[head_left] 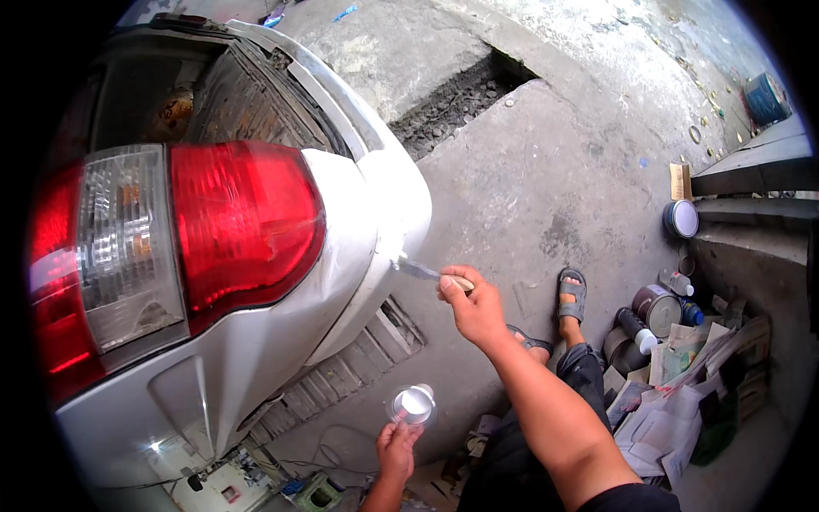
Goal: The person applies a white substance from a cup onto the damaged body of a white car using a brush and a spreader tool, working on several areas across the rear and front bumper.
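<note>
In my right hand [474, 307] is a small paintbrush [420, 270] with a short pale wooden handle and a grey neck, pinched between thumb and fingers. Its whitish tip meets the rear corner of a white vehicle [388, 213], beside the large red and clear tail light [247, 230]; the tip is too small to make out well. Lower down, my left hand [397, 450] holds a clear plastic cup [415, 404] of white liquid by its near side. A gap separates the cup from the vehicle body.
Paint cans [659, 309], bottles [633, 328] and crumpled newspapers [674, 418] crowd the right side by a low wall. A rubble-filled pit [456, 102] breaks the concrete floor ahead. A slatted drain cover [367, 346] lies below the vehicle. My sandalled feet [572, 294] stand right of centre.
</note>
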Tool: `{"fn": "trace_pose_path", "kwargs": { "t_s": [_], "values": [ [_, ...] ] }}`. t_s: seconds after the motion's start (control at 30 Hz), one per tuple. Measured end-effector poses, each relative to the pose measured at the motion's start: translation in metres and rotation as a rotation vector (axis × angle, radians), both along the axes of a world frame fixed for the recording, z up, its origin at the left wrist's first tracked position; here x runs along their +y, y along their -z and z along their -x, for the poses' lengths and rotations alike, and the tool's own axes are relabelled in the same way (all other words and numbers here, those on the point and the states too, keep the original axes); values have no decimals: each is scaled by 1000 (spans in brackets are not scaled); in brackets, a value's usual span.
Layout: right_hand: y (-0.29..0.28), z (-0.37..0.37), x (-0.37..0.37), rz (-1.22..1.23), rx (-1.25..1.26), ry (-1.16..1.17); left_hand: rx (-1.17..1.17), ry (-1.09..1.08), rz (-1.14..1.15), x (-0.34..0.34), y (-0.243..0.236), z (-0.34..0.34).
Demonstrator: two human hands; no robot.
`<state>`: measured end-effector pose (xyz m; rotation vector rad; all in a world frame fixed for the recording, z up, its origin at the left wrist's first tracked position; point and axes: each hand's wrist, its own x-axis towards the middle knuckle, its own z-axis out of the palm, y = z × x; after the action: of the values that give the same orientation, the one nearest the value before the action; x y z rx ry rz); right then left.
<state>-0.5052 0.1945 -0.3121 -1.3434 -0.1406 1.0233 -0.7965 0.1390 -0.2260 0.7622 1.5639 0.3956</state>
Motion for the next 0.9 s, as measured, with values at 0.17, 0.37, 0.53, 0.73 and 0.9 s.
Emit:
{"fn": "trace_pose_path", "kwargs": {
  "t_s": [0.17,0.37,0.53,0.73,0.9],
  "values": [
    [-2,-27,16,-51,-20,119,5,-14,-11,0,-1,-1],
    [-18,-45,21,2,-153,93,-9,-22,-16,-4,1,1],
    [-2,-31,6,18,-209,-57,-15,-23,-17,-7,1,-3],
    [-15,-63,23,-19,-155,4,-2,-26,3,-9,-6,-12],
    [-15,-60,24,16,-217,-44,-24,-37,-3,-12,-8,-14]
  ]
}}
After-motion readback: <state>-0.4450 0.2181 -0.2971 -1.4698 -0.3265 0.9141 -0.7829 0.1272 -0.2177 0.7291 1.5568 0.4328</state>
